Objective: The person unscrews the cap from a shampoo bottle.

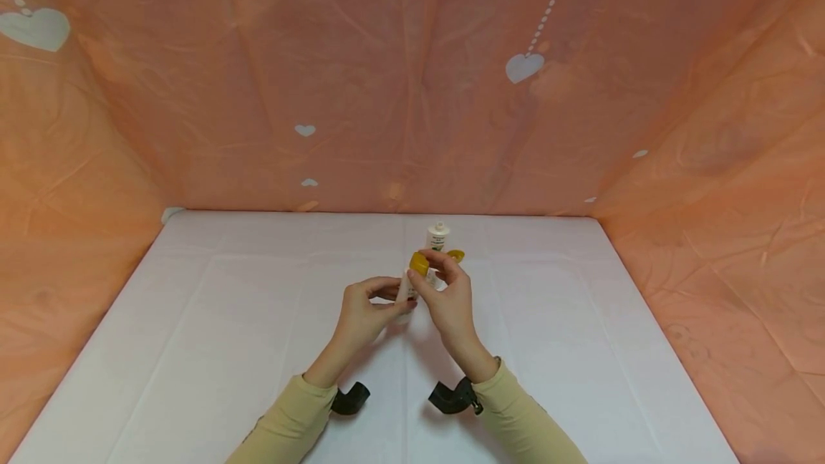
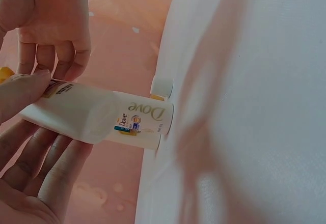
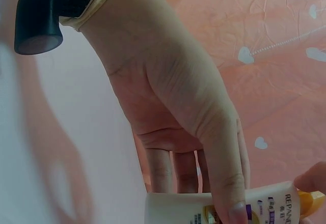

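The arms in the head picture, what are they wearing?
Both arms wear long, pale yellow-tan sleeves: the left sleeve and the right sleeve. A small black camera mount is strapped at each wrist, the left mount and the right mount. The left hand and right hand are bare, without gloves.

Head camera high and set back, looking forward and down over the white tabletop [image 1: 193,321], both wrist cameras close under the hands, facing the peach backdrop [image 3: 285,25], all three sharing the white tube [image 2: 97,117]
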A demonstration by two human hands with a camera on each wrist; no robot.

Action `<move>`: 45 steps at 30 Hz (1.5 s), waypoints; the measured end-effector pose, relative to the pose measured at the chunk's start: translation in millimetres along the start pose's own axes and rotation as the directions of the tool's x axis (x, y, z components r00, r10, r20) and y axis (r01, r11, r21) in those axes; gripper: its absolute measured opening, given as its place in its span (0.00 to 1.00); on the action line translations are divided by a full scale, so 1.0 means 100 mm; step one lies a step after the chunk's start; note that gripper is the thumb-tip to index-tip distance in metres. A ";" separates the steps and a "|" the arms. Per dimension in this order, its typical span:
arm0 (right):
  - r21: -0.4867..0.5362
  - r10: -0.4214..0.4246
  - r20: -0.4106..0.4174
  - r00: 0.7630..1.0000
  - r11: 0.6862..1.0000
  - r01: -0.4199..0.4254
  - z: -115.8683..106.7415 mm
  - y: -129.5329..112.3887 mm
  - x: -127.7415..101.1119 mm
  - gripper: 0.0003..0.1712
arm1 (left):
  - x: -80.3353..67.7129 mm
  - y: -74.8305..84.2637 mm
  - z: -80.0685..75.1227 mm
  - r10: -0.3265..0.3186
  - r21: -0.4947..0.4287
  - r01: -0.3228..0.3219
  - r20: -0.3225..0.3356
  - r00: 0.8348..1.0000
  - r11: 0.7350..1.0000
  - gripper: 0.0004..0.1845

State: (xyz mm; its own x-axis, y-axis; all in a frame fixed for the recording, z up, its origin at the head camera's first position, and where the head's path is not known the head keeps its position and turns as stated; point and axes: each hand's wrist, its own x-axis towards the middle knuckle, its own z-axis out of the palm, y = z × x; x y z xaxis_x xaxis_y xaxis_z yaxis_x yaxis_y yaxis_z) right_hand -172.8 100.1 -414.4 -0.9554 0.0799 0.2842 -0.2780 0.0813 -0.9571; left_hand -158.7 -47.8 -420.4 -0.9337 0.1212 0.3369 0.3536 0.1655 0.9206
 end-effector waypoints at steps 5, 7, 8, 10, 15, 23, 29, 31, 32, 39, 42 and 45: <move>-0.015 0.013 0.009 1.000 1.000 -0.013 0.00 -0.23 -0.06 0.18 | 0.00 -0.01 0.00 -0.001 -0.004 0.001 0.002 1.000 1.000 0.15; -0.010 0.017 0.011 1.000 1.000 -0.017 -0.01 -0.23 -0.06 0.18 | 0.00 -0.01 0.00 -0.005 -0.005 0.005 0.003 1.000 1.000 0.15; -0.007 0.019 0.011 1.000 1.000 -0.019 -0.01 -0.23 -0.06 0.18 | -0.01 -0.01 0.00 -0.009 -0.005 0.009 0.004 1.000 1.000 0.15; -0.005 0.026 0.012 1.000 1.000 -0.026 -0.01 -0.19 -0.04 0.18 | -0.01 -0.01 0.00 -0.017 -0.004 0.017 0.004 1.000 1.000 0.16; 0.036 0.035 0.014 0.999 0.999 -0.036 -0.03 0.02 0.01 0.18 | -0.01 0.02 0.00 -0.041 0.005 0.041 0.009 0.999 0.999 0.16; 0.066 0.001 0.019 1.000 0.998 -0.003 -0.03 0.11 0.01 0.17 | 0.01 -0.23 0.03 -0.064 -0.018 0.064 0.008 0.998 0.998 0.17; 0.089 0.008 0.044 0.999 0.996 -0.012 -0.03 0.10 0.01 0.18 | 0.02 -0.37 0.03 -0.059 -0.039 0.060 0.005 0.998 0.997 0.16; 0.106 0.017 0.061 0.998 0.994 -0.024 -0.04 0.09 0.00 0.18 | 0.02 -0.37 0.02 -0.056 -0.043 0.057 0.008 0.998 0.997 0.16; 0.114 0.024 0.068 0.997 0.993 -0.032 -0.04 0.09 0.00 0.18 | 0.02 -0.37 0.02 -0.054 -0.042 0.055 0.010 0.998 0.998 0.16; 0.141 0.064 0.100 0.993 0.987 -0.078 -0.04 0.05 0.01 0.21 | 0.02 -0.38 0.02 -0.050 -0.030 0.050 0.010 0.999 0.998 0.16; 0.138 0.050 0.086 0.995 0.989 -0.061 -0.04 0.02 0.01 0.22 | 0.02 -0.39 0.03 -0.049 -0.050 0.049 0.002 0.999 0.998 0.16; 0.122 0.003 0.047 0.999 0.993 -0.009 -0.04 -0.04 0.00 0.22 | 0.02 -0.38 0.04 -0.066 -0.061 0.065 -0.018 0.998 0.996 0.17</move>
State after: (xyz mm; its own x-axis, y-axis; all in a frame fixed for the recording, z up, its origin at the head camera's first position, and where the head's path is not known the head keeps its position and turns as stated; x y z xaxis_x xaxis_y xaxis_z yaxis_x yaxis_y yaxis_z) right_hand -171.1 103.3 -410.4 -0.9598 0.0336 0.2786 -0.2798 -0.0410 -0.9592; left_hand -173.5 -50.3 -455.1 -0.9559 0.0924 0.2788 0.2882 0.1131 0.9509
